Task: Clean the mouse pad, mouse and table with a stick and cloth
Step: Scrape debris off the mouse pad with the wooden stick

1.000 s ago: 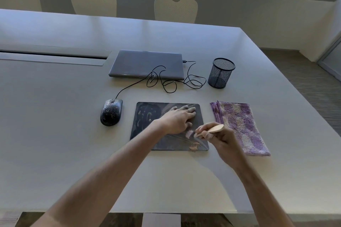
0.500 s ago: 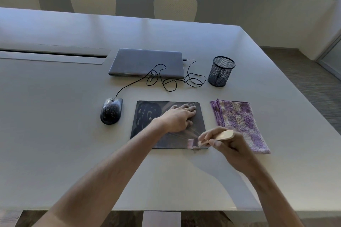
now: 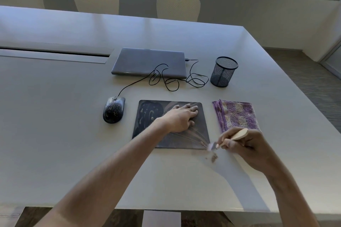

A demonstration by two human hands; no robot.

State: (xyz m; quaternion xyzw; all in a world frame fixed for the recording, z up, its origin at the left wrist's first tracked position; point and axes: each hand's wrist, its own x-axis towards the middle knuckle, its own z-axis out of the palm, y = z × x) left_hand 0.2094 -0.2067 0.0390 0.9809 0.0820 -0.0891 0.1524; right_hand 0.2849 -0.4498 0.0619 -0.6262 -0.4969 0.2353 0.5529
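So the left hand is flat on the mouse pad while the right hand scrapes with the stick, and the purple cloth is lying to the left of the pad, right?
Not quite: in the head view the purple cloth lies to the right of the mouse pad, not the left. The rest holds: the left hand is flat on the pad and the right hand scrapes with the stick.

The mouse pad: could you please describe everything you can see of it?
The mouse pad is a dark, thin, rounded-corner rectangle lying flat on the table. Pale smears mark its left part; scrape streaks fan toward its near right corner. The left hand presses flat on it. The stick tip is just off that corner.
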